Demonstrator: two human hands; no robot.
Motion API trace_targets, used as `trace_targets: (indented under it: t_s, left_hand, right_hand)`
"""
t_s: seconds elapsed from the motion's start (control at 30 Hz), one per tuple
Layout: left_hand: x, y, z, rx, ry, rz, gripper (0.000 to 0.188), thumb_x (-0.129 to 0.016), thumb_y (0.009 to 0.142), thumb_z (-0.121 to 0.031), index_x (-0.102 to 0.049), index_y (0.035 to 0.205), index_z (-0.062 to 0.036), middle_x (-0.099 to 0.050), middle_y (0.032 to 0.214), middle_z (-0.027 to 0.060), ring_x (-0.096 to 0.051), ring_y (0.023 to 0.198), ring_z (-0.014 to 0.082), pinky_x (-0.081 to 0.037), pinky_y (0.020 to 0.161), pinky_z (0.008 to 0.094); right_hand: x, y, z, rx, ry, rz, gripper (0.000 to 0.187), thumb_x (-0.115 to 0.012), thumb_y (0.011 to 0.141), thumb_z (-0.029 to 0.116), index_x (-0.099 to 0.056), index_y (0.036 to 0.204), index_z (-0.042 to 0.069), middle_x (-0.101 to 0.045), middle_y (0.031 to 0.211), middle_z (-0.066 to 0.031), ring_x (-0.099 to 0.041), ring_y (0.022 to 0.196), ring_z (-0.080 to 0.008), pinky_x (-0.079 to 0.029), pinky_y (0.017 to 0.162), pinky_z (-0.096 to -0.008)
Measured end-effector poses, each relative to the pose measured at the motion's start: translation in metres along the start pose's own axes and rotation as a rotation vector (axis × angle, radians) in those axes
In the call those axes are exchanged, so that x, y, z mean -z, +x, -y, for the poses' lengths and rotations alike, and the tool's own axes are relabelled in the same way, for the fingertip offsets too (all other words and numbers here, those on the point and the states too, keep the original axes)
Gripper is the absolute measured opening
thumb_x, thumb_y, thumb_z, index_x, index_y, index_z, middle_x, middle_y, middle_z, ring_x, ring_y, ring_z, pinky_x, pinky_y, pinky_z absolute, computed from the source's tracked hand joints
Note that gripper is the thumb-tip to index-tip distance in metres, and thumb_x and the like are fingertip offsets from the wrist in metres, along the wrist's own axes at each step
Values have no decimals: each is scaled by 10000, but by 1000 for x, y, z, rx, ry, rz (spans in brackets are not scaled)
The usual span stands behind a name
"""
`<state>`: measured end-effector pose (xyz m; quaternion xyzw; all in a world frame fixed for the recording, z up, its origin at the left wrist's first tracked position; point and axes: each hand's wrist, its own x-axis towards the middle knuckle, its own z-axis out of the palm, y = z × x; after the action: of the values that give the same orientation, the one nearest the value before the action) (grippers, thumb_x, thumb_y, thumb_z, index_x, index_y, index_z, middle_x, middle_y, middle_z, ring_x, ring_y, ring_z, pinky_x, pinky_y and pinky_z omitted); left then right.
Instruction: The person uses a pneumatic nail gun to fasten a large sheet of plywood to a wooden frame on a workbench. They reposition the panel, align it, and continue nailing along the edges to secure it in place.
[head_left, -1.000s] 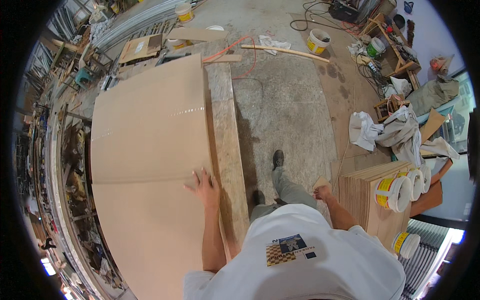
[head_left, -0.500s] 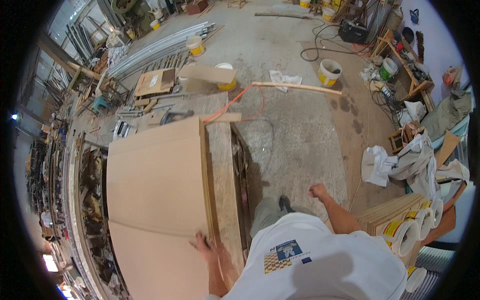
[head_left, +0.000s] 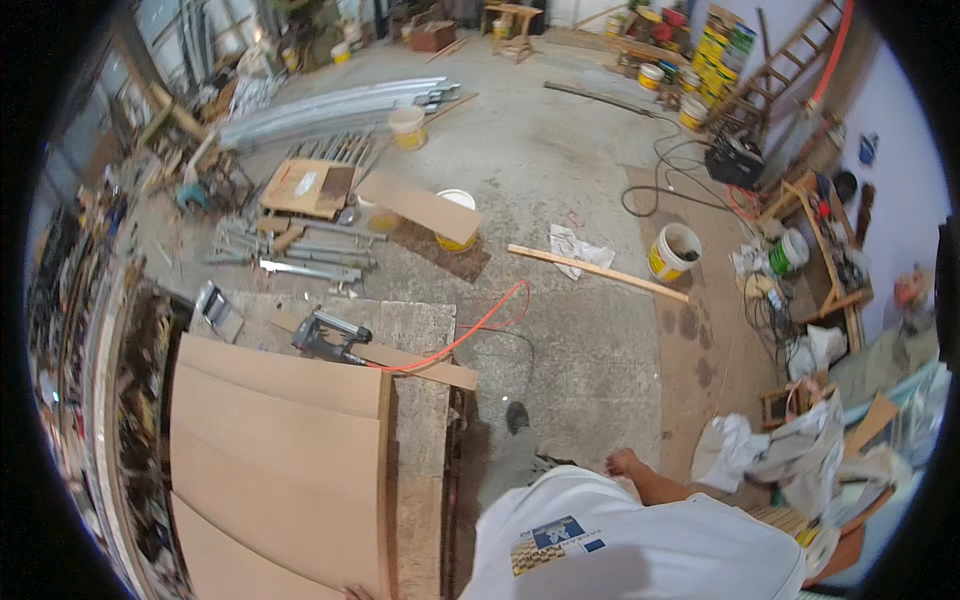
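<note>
Two tan panels (head_left: 275, 470) lie stacked on a bench (head_left: 420, 440) at the lower left of the frame, the upper one a little askew. At the very bottom edge, only the tips of the left hand (head_left: 357, 593) show against the panels' near edge; how its fingers are set cannot be told. The right hand (head_left: 622, 463) sits lower centre-right, loosely closed and empty, well apart from the panels, above the white shirt (head_left: 620, 545). A nail gun (head_left: 325, 338) rests on the bench just beyond the panels' far end, its orange hose (head_left: 470, 325) curving off toward the centre. A white bucket (head_left: 672, 252) stands right of centre on the floor.
</note>
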<state>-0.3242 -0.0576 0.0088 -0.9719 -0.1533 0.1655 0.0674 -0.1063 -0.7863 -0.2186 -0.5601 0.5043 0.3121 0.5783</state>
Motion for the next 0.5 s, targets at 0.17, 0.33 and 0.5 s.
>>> trace_targets:
  t_s: [0.17,0.33,0.5]
  left_hand:
    - [44,131,-95,951,-242,-20,706,-424,1069,-472,-385,1494,91,-395,1558,291,-360,1468,420,-258,1183,624]
    - [38,225,-126,1183,-75,31,785,-339,1052,-619,-334,1570,-28,-350,1620,192,-309,1495,381,-310,1181,552]
    - [165,362,-241,1106,-414,-18,774,-335,1066,-548,-163,1631,-47,-100,1707,180,-64,1580,346,-50,1246,576]
  right_hand:
    - [38,43,176,300,-78,-49,186,-579,918,49,-689,995,-80,-697,873,-183,-680,702,-287,-569,599,-399]
    - [14,80,349,226,-79,55,265,-573,929,82,-624,1154,-48,-703,1005,-183,-718,822,-305,-622,721,-421]
    - [3,179,482,153,-236,123,227,-558,943,105,-606,1121,-26,-691,1021,-173,-707,805,-310,-613,711,-440]
